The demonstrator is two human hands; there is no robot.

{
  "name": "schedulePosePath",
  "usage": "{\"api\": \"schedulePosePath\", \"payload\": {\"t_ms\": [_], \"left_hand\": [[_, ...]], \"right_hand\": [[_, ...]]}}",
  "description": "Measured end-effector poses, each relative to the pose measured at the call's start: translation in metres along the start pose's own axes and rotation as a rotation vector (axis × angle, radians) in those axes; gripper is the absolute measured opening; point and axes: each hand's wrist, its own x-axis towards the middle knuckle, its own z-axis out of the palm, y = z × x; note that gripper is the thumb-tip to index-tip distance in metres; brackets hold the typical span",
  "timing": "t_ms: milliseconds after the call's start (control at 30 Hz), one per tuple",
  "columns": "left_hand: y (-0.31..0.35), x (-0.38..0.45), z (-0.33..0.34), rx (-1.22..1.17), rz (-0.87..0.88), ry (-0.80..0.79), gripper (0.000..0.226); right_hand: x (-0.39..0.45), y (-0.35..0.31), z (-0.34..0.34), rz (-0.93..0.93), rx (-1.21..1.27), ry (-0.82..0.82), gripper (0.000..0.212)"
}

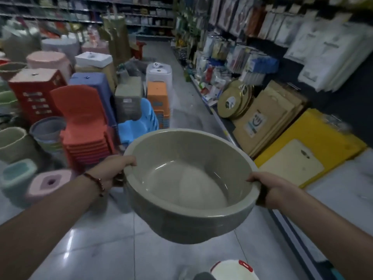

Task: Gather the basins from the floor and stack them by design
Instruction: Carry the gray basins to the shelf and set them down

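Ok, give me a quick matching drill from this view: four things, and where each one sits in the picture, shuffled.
Things:
1. grey basin
2. orange chairs
3. yellow board
4. pink stool

Places:
A. leaning at the shelf foot, right
B. held off the floor by the left hand and right hand
C. low on the floor, far left
D. stacked, left of the basin's far rim

Pairs: 1-B, 2-D, 3-A, 4-C

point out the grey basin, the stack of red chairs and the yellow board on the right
grey basin point(187, 178): head view, on its inner floor
stack of red chairs point(80, 118): head view, on the top chair's backrest
yellow board point(314, 134): head view, on its bare upper face
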Motion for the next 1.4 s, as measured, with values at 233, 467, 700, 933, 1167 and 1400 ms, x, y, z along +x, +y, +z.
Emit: {"api": "schedulePosePath", "payload": {"t_ms": [233, 467, 700, 933, 1167, 1400], "left_hand": [[0.090, 0.138, 0.106, 0.128, 0.016, -0.132, 0.011], [0.183, 0.259, 0.176, 0.159, 0.035, -0.167, 0.031], [0.277, 0.380, 0.176, 0.066, 0.079, -0.074, 0.020], [0.339, 0.553, 0.155, -0.030, 0.053, -0.065, 0.042], [0.431, 0.730, 0.191, -0.033, 0.004, -0.126, 0.034], [0.525, 0.876, 0.254, -0.003, -0.015, -0.134, 0.045]], "right_hand": [[0.104, -0.100, -0.023, 0.022, 0.122, 0.028, 0.009], [0.209, -0.232, -0.021, 0.016, 0.197, 0.007, 0.010], [0.282, -0.406, 0.033, -0.062, 0.101, -0.039, 0.031], [0.384, -0.556, 0.139, -0.099, -0.011, -0.099, 0.002], [0.492, -0.697, 0.199, -0.003, 0.000, -0.056, 0.009], [0.594, -0.827, 0.223, 0.028, 0.054, -0.027, 0.003]]}}
